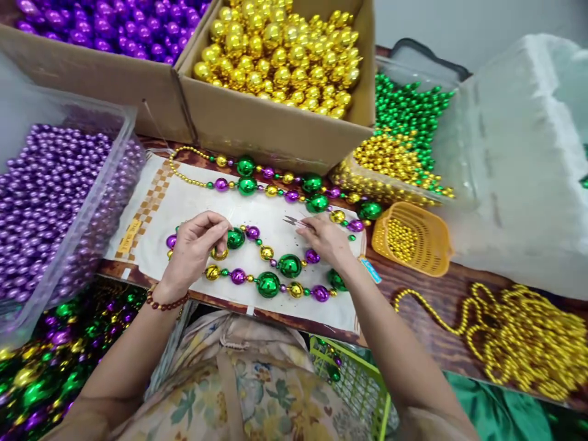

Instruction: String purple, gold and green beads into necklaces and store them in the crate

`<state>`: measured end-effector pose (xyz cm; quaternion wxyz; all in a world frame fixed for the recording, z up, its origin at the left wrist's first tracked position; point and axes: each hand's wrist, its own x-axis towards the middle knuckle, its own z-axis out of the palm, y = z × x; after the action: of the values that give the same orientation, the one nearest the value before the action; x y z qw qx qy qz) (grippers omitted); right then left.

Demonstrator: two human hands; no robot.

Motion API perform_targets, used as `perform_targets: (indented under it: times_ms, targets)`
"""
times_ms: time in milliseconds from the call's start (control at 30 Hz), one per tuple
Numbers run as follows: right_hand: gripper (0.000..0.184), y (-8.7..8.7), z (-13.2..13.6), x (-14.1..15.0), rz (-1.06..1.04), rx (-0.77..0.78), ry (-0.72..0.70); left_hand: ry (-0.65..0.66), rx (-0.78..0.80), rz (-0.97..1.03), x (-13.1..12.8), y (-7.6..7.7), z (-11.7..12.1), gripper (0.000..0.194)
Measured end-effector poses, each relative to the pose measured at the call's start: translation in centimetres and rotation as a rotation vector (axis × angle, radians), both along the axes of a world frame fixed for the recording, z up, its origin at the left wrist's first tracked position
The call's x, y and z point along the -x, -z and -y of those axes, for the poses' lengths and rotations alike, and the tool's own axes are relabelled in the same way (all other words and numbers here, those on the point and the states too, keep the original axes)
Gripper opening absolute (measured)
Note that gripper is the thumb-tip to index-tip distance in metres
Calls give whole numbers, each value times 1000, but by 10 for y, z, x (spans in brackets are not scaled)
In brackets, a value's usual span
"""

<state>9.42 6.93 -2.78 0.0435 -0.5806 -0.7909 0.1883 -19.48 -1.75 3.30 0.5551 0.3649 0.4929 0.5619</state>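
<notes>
On a white cloth (193, 202) lies a looped bead string (269, 285) of green, purple and gold balls. My left hand (195, 248) pinches the string's end beside a green ball (236, 238), fingers closed. My right hand (326, 239) rests on the cloth by a purple ball (312, 255), closed on small metal snips (290, 221). A second bead string (275, 184) lies farther back on the cloth.
Cardboard boxes hold gold balls (280, 55) and purple balls (110, 24). A clear tub of purple beads (46, 202) is left. Green and gold beads (404, 135), an orange basket (413, 239) and gold strands (528, 337) lie right. Finished strings (41, 361) pile low left.
</notes>
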Motion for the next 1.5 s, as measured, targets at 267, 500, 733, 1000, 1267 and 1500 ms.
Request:
perform_targets:
  times_ms: [267,500,733,1000,1267,1500]
  targets:
    - [48,20,72,-102,-390,-319,483,91,-35,-110,-28,-2,-1,11]
    - [58,53,138,-160,-255,-127,699,169,-5,-106,-54,-5,-8,11]
    - [44,45,114,-139,113,-185,583,208,-4,-114,-66,3,-8,15]
    - [31,-10,81,-61,-469,-300,364,170,115,45,-61,7,-18,22]
    - [15,-36,30,91,-1191,97,58,171,-1,-115,-44,15,-21,25]
    - [17,-31,20,110,-1068,-35,78,153,-4,-161,-30,26,-27,29]
